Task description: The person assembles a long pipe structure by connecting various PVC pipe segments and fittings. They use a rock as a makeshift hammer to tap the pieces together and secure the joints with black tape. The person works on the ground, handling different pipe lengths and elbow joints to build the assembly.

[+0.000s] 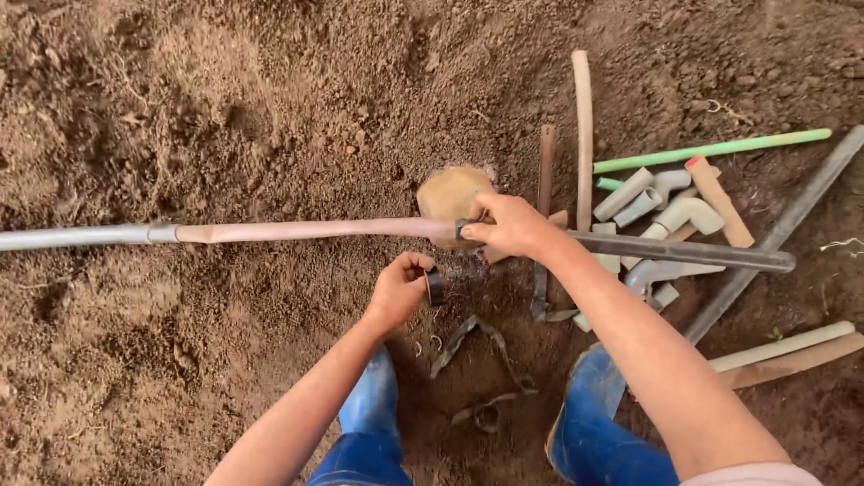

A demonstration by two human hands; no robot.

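Head view: our right hand [511,225] has its fingers clenched around a long pipe [315,230], pinkish-tan in its middle stretch, grey metal toward the left end and dark grey toward the right, at the spot where a black band of tape [461,229] wraps it. Our left hand [398,290] is closed on one small black roll of tape [435,286], held just below the pipe and apart from it. The pipe lies across the brown soil ground [225,117] from its left edge to right of centre, resting over one rounded tan stone [450,191] just behind our right hand.

Below the hands, two blue rubber boots [589,423] stand on the soil, and between them lie twisted black rubber strips [477,360]; we cannot count these surely.

To the right of our right hand sits a heap of short grey and tan pipe fittings [661,211], too overlapped to count. Beside it lie one long green pipe [711,150], one upright tan pipe [584,135], and one dark grey pipe [783,225] slanting toward the upper right edge. Two pale tan pipes [787,353] lie near the right edge.
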